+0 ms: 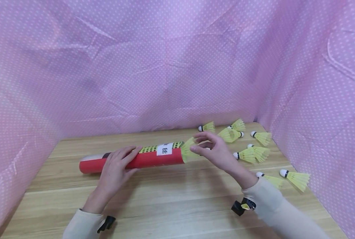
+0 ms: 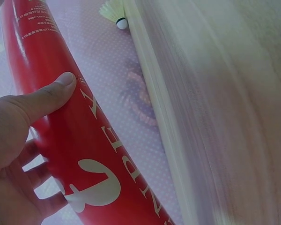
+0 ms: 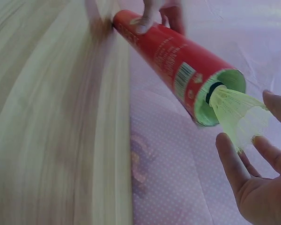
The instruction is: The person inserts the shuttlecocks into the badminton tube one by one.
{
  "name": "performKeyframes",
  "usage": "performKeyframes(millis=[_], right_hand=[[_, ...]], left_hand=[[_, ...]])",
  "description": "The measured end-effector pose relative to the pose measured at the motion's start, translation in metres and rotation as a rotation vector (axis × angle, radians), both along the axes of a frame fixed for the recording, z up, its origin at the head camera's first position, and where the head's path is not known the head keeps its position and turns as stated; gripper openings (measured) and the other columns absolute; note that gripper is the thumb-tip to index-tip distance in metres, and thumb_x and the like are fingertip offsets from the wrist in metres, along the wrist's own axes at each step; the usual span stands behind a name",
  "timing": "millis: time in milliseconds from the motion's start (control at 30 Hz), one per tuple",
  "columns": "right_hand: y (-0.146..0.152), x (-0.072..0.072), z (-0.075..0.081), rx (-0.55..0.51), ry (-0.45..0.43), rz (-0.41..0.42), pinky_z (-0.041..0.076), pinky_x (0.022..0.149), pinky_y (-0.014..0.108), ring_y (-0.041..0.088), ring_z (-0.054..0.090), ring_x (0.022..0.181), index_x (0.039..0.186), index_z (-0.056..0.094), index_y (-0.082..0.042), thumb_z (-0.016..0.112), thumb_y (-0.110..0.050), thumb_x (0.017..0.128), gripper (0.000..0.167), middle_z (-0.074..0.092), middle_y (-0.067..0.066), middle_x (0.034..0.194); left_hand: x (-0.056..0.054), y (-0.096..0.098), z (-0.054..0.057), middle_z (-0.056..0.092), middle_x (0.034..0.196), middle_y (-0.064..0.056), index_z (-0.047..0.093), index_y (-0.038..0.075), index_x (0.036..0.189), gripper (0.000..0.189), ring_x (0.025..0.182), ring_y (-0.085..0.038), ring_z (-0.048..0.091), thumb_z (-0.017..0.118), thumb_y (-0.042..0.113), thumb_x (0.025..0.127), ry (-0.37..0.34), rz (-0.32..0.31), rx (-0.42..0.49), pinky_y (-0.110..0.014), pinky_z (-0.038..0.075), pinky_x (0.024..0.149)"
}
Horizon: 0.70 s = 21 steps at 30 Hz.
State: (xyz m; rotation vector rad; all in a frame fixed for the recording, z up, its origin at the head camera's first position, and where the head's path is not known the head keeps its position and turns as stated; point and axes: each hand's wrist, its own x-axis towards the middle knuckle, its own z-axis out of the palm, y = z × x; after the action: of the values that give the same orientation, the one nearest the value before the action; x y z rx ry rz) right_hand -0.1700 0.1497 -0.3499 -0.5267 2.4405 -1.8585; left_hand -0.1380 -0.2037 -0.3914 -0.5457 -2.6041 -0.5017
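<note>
My left hand (image 1: 114, 169) grips a red shuttlecock tube (image 1: 156, 160) around its middle, the thumb lying along the near side in the left wrist view. The tube is held sideways over the table, its open mouth toward the right. At that mouth is a yellow shuttlecock (image 3: 241, 112), its base inside the tube and its skirt sticking out. My right hand (image 1: 214, 151) holds the flared skirt between thumb and fingers at the rim. The inside of the tube deeper in is hidden.
Several yellow shuttlecocks with white heads lie scattered on the right of the wooden table (image 1: 165, 202), among them one near the right edge (image 1: 297, 179) and one at the back (image 1: 208, 127). Pink dotted cloth (image 1: 165, 66) hangs behind and on both sides.
</note>
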Motion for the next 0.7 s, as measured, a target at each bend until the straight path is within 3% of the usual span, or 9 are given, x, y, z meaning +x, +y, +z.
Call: performKeyframes(millis=[267, 500, 700], right_hand=[[-0.0085, 0.0039, -0.0062, -0.001, 0.024, 0.057, 0.058, 0.082, 0.035, 0.030, 0.066, 0.107, 0.131, 0.062, -0.010, 0.080, -0.019, 0.088, 0.047, 0.059, 0.016, 0.125], [-0.0031, 0.0055, -0.0060, -0.003, 0.046, 0.110, 0.051, 0.099, 0.044, 0.030, 0.058, 0.120, 0.134, 0.062, -0.010, 0.081, -0.017, 0.087, 0.052, 0.060, 0.007, 0.133], [0.0012, 0.0047, -0.0067, -0.022, 0.058, 0.158, 0.047, 0.102, 0.051, 0.032, 0.056, 0.121, 0.135, 0.062, -0.010, 0.083, -0.013, 0.084, 0.055, 0.058, 0.008, 0.134]], left_hand=[[-0.0003, -0.0003, 0.0002, 0.055, 0.141, -0.010, 0.051, 0.027, 0.149, 0.098, 0.127, -0.033, 0.050, 0.097, 0.015, 0.063, 0.003, 0.008, 0.017, -0.061, 0.038, 0.104], [0.0007, -0.0013, -0.0002, 0.056, 0.139, -0.009, 0.053, 0.027, 0.148, 0.097, 0.126, -0.033, 0.050, 0.098, 0.015, 0.063, 0.005, 0.014, 0.019, -0.061, 0.038, 0.103], [0.0009, -0.0018, -0.0016, 0.056, 0.140, -0.009, 0.052, 0.028, 0.149, 0.098, 0.127, -0.033, 0.050, 0.098, 0.016, 0.063, 0.000, 0.011, 0.022, -0.062, 0.038, 0.103]])
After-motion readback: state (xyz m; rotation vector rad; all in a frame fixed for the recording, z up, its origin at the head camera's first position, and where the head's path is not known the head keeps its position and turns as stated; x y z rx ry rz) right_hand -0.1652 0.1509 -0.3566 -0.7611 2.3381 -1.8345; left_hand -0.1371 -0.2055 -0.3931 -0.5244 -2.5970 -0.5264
